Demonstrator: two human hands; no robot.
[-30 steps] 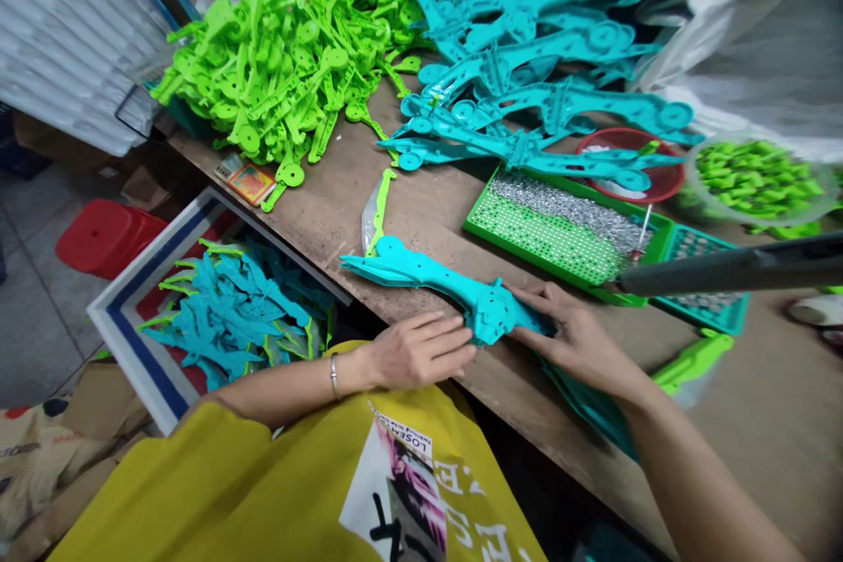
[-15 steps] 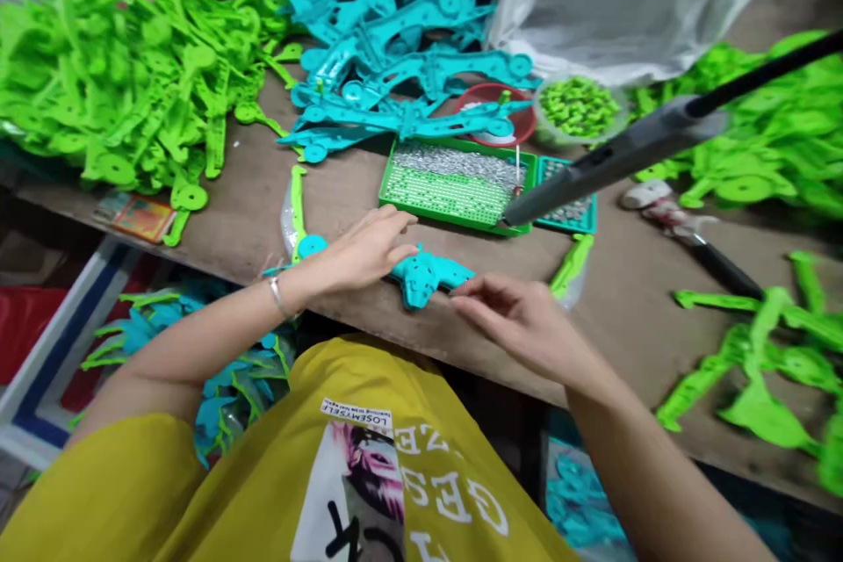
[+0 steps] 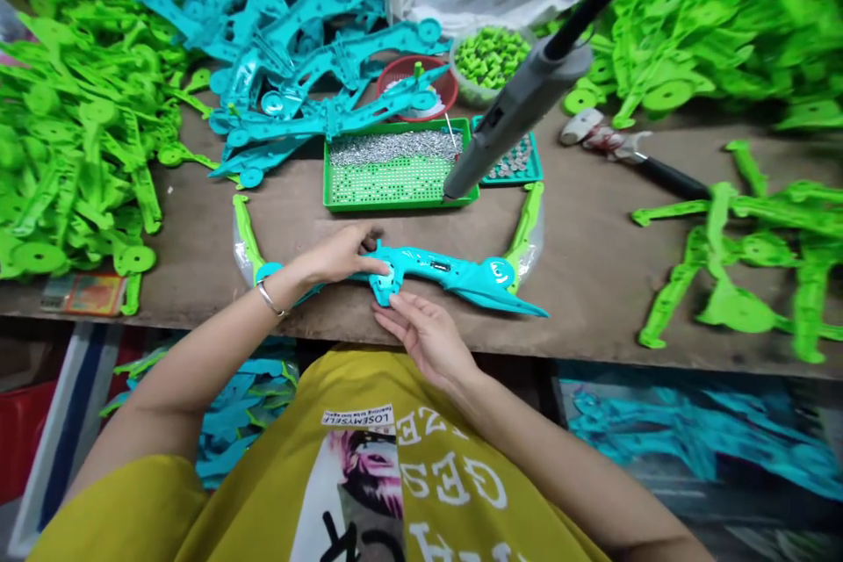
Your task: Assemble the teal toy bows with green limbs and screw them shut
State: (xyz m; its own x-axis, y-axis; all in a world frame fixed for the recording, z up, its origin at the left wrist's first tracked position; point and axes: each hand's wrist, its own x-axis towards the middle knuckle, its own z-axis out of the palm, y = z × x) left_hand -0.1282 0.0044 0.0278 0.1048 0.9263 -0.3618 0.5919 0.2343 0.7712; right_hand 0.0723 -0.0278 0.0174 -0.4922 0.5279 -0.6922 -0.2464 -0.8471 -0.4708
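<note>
Watching teal plastic piece [image 3: 448, 268] lying at 6 o'clock on wooden surface [image 3: 593, 281], near front edge; left grip [image 3: 339, 253] clasped it, right grip [image 3: 421, 335] open, touching its lower edge. Risks I judged: loose hold letting piece slip over edge; careless reach knocking grey glue gun [image 3: 507, 136] or green tray of studs [image 3: 395, 205].

This is a small plastics assembly workshop: a rough wooden workbench [image 3: 580, 316] is carrying heaps of lime-green moulded plastic parts [image 3: 79, 132] and turquoise moulded plastic parts [image 3: 277, 35], while a green rectangular plastic tray [image 3: 395, 205] is holding tiny metallic studs.
</note>
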